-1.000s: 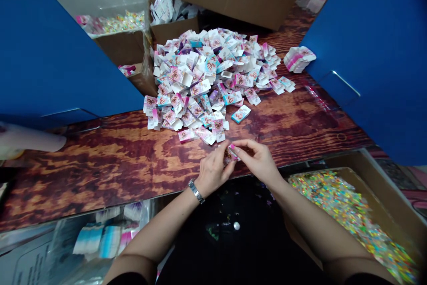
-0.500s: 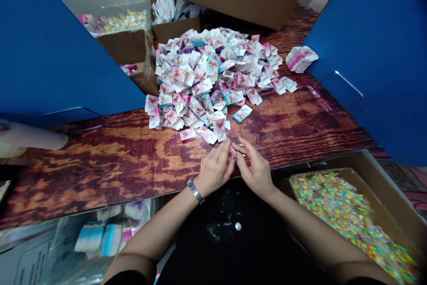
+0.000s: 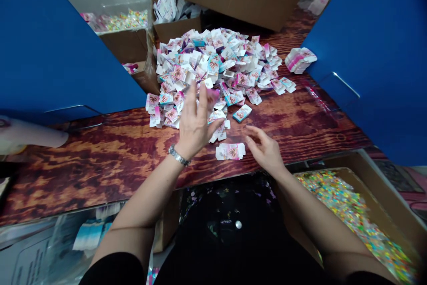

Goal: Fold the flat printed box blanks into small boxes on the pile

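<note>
The left hand [image 3: 194, 120] is spread wide, thumb out, with a heap of small printed cartons [image 3: 230, 56] beneath and beyond it and a blurred pink carton [image 3: 212, 96] just beside its fingertips; the right hand [image 3: 266, 149] curves loosely, thumb and forefinger apart, and just left of them a flat pink-and-white carton [image 3: 230, 151] lies on the wood-patterned table [image 3: 116, 156]

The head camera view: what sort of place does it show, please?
Probably a packing workplace: a heap of small printed cartons lies on the table, and a cardboard box at the right holds many colourful pieces.
</note>
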### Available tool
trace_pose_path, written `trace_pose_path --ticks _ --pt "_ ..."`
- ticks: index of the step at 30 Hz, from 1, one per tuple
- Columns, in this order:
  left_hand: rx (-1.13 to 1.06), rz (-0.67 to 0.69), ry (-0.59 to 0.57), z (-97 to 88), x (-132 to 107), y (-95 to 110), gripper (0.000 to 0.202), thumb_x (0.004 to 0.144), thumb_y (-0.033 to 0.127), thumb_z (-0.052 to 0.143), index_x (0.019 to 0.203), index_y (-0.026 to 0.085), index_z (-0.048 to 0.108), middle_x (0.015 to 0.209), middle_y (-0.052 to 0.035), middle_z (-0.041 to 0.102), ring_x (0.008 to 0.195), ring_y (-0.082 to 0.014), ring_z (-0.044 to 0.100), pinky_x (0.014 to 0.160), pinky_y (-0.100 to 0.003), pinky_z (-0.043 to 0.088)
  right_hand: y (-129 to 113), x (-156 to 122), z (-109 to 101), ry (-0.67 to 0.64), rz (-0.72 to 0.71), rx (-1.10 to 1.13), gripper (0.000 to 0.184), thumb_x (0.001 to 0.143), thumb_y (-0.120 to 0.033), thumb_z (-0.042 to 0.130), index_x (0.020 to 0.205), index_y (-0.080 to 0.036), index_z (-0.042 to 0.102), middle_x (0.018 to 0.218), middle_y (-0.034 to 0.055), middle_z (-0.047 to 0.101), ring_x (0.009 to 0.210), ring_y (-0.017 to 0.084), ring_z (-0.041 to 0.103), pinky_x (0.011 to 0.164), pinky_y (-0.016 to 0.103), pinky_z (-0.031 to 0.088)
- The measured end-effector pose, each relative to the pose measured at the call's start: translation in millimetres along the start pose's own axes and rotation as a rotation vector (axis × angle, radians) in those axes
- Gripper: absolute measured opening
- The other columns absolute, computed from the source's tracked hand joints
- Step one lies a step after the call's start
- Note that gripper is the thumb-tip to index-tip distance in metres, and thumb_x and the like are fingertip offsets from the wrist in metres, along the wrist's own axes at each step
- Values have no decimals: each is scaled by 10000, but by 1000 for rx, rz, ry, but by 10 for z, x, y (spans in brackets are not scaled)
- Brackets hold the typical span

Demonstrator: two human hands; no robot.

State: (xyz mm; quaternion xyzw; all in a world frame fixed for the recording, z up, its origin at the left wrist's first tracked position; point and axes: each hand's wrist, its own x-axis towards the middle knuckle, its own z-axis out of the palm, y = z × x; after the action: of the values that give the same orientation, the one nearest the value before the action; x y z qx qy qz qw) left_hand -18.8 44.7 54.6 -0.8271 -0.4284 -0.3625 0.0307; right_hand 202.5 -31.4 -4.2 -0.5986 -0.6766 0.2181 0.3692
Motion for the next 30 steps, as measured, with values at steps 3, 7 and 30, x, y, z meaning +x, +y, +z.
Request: trace_pose_path --ticks 3,7,30 --pt "-46 51 12 -50 101 -29 706 927 447 491 1483 141 181 1521 -180 277 1421 -305 258 1125 -500 308 109 22 -23 -199 -94 -263 351 918 -356 516 1236 -215 568 1160 86 648 1069 251 592 919 393 481" --pt "-118 176 -252 261 -416 129 489 933 339 496 1363 121 412 1269 -162 576 1235 -258 511 1049 -436 434 196 -50 24 -366 -52 -555 485 873 -417 577 1313 -220 520 1172 113 598 1066 288 540 835 387 491" --pt "-137 81 -476 701 -975 327 576 925 301 502 1428 99 308 1399 -206 455 1295 -288 431 1060 -465 406 173 34 38 -423 -1 -635 459 823 -389 641 1243 -260 509 1135 92 552 1040 266 557 750 332 469"
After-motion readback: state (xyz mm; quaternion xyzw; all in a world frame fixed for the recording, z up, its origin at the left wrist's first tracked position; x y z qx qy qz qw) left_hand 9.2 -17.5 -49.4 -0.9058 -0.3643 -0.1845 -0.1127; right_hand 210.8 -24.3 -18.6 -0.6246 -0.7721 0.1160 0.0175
